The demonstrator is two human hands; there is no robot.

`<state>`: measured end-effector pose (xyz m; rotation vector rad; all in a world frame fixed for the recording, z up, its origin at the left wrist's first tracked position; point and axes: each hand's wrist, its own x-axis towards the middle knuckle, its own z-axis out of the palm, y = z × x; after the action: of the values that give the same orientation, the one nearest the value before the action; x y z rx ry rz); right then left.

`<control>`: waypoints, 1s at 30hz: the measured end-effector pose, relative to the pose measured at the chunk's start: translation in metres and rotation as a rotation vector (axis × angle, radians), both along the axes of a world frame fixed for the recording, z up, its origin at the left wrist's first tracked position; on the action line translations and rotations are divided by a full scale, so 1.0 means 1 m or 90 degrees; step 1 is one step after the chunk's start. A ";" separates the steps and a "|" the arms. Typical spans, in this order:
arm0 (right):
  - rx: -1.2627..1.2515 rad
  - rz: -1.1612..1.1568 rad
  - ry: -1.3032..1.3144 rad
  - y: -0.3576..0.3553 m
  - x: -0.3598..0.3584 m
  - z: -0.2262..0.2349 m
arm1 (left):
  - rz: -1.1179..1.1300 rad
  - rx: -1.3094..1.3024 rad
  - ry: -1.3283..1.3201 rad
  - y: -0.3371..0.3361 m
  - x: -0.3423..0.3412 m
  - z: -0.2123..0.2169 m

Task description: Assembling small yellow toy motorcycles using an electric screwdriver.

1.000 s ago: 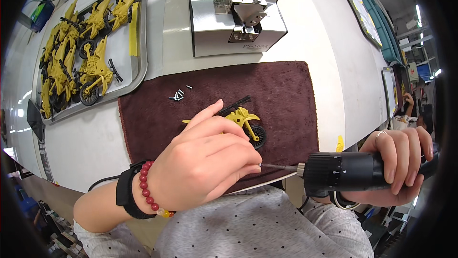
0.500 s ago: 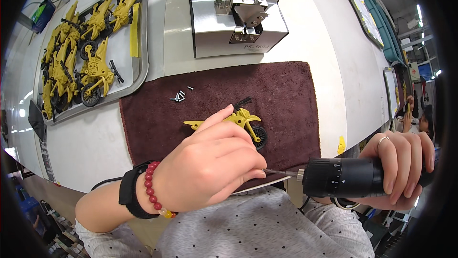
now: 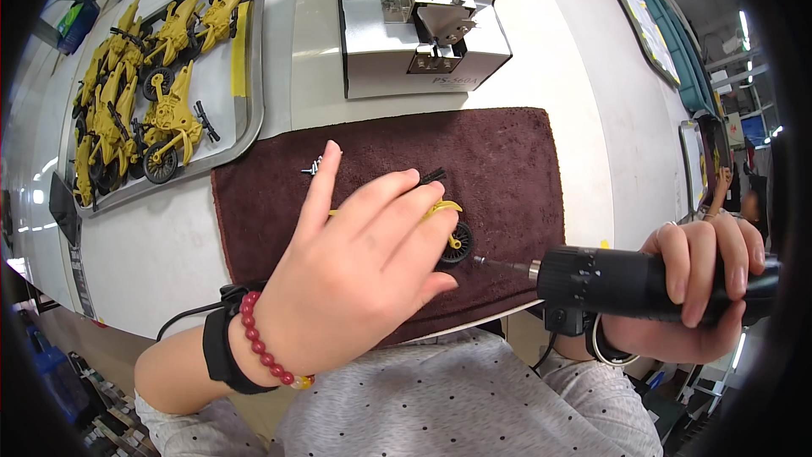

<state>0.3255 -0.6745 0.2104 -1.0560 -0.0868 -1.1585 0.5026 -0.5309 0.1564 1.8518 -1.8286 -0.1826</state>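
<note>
On a brown towel point(image 3: 499, 161) lies a yellow toy motorcycle point(image 3: 458, 242) with a black front wheel and handlebar. My left hand point(image 3: 355, 262) spreads its fingers over it and hides most of its body; the index finger points away toward a few small silver screws point(image 3: 315, 167). My right hand point(image 3: 694, 279) grips a black electric screwdriver point(image 3: 605, 278) held level at the right. Its thin bit points left, with a small metal piece, seemingly a screw point(image 3: 480, 260), at the tip, apart from the front wheel.
A metal tray point(image 3: 254, 102) of several yellow toy motorcycles point(image 3: 173, 119) stands at the far left. Behind the towel sits a boxy screw-feeding machine point(image 3: 397, 76). A yellow scrap lies by the table's near right edge, and another person's arm point(image 3: 721, 191) shows at the far right.
My left hand has left the screwdriver's tip, moved slightly left and spread its fingers over the toy motorcycle. The screwdriver's bit has risen toward the front wheel.
</note>
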 end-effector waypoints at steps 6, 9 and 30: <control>-0.044 0.051 0.091 -0.004 0.015 -0.010 | -0.053 0.153 -0.098 0.006 -0.011 -0.018; -0.068 0.077 0.136 -0.001 0.020 -0.008 | -0.054 0.165 -0.088 0.006 -0.011 -0.017; -0.142 0.119 0.167 -0.007 0.025 -0.022 | -0.065 0.156 -0.012 0.006 -0.011 -0.020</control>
<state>0.3509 -0.6818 0.1884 -1.3604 -0.1074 -0.8466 0.4913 -0.5250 0.1365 1.9256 -1.9899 -0.4464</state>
